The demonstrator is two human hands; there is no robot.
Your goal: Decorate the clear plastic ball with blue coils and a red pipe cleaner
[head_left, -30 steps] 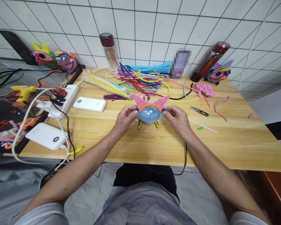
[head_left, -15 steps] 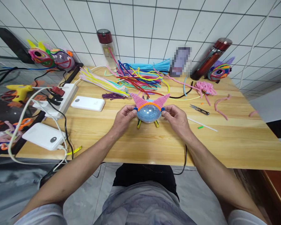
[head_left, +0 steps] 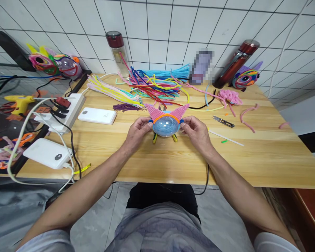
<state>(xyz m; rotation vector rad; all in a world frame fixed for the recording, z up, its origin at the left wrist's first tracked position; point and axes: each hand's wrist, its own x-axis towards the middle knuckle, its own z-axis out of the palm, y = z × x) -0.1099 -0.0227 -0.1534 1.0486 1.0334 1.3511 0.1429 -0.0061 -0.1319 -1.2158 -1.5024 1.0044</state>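
Note:
In the middle of the wooden table [head_left: 147,164] is a craft figure [head_left: 166,126] with a clear, bluish dome, an orange band over it and two pink pointed ears. Two yellow-and-dark feet stick out below the dome. My left hand [head_left: 138,132] pinches the small blue knob at the figure's left side between thumb and fingers. On the opposite side, my right hand [head_left: 196,132] pinches the matching blue knob. Behind the figure lies a heap of coloured pipe cleaners [head_left: 157,84].
Thread snips [head_left: 223,121], a white stick [head_left: 227,137] and a pink coil [head_left: 230,97] lie to the right. Leftward are two white power banks [head_left: 97,116], a power strip [head_left: 72,110] with cables and a yellow glue gun [head_left: 19,104]. Two bottles [head_left: 118,56] stand along the tiled wall.
Both hands keep their pinch on the craft figure's blue knobs. The whole view has shifted very slightly; nothing has been let go or picked up.

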